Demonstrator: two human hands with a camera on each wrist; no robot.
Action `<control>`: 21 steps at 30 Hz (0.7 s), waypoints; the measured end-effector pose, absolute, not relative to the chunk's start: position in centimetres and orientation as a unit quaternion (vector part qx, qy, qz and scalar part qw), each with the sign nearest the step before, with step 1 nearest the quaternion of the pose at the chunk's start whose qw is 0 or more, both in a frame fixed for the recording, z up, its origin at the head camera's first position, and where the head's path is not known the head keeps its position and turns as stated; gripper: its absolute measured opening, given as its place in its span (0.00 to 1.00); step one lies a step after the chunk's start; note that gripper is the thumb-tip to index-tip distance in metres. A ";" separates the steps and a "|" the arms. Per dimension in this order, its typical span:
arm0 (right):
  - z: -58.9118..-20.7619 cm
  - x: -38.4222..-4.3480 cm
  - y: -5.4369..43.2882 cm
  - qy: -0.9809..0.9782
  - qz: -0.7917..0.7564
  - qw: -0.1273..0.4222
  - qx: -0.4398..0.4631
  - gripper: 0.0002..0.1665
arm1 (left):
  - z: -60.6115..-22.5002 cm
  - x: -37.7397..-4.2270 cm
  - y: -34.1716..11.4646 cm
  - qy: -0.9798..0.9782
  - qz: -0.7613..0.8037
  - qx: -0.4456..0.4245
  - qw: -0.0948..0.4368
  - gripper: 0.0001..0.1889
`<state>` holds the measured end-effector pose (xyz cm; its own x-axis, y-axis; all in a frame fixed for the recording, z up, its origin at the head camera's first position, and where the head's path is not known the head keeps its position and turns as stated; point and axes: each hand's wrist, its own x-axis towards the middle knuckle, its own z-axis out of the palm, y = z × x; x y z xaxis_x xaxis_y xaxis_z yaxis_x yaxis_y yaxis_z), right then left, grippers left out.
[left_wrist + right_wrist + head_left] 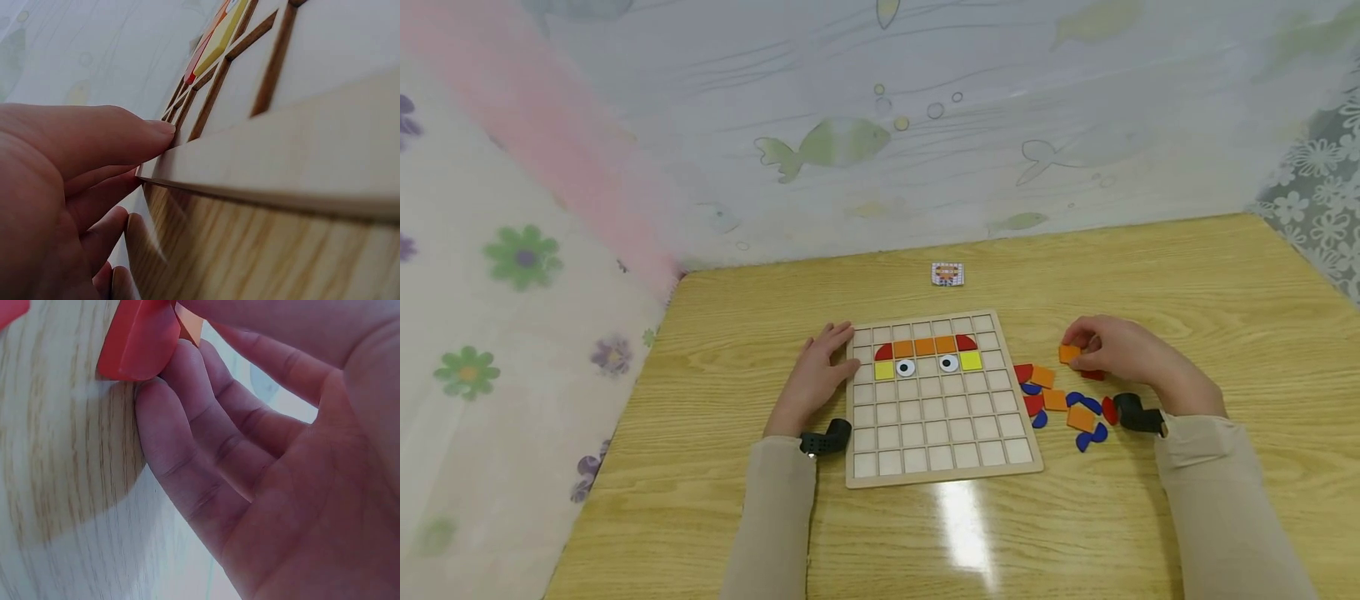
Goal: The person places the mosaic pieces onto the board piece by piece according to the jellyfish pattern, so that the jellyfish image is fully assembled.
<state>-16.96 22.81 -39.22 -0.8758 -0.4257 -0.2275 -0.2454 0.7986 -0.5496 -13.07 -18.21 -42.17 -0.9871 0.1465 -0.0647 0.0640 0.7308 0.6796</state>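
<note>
In the head view my left hand (816, 371) lies along the left edge of a wooden grid board (940, 473). Its thumb rests on the rim and the other fingertips touch the side, as the left wrist view also shows. My right hand (1116, 354) pinches an orange square tile (1069, 355) to the right of the board. Beneath that hand a red tile (1093, 375) partly shows; in the right wrist view this red tile (140, 340) lies against the fingertips. The board bears orange squares (923, 347), red quarter-rounds (966, 342), yellow squares (971, 360) and two eye discs (950, 362).
Between board and right hand lie loose orange squares (1081, 418), red pieces (1033, 405) and several blue half-rounds (1099, 432). A small picture card (947, 274) sits behind the board. A patterned curtain (850, 200) borders the table's (700, 500) far side.
</note>
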 end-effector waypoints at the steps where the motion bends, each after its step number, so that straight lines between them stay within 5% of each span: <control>1: -39.2 -17.0 22.8 0.932 -0.262 0.173 -0.181 0.18 | -42.2 -13.0 -18.2 0.929 0.362 0.057 0.057 0.29; 21: -38.6 -16.0 23.5 0.929 -0.247 0.220 -0.163 0.28 | -42.3 -13.1 -18.2 0.928 0.363 0.058 0.051 0.29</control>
<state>-16.04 23.53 -38.56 -0.8497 -0.4120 -0.3291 -0.1938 0.8244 -0.5317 -13.14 -18.20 -42.34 -0.9882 0.1438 -0.0526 0.0699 0.7291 0.6808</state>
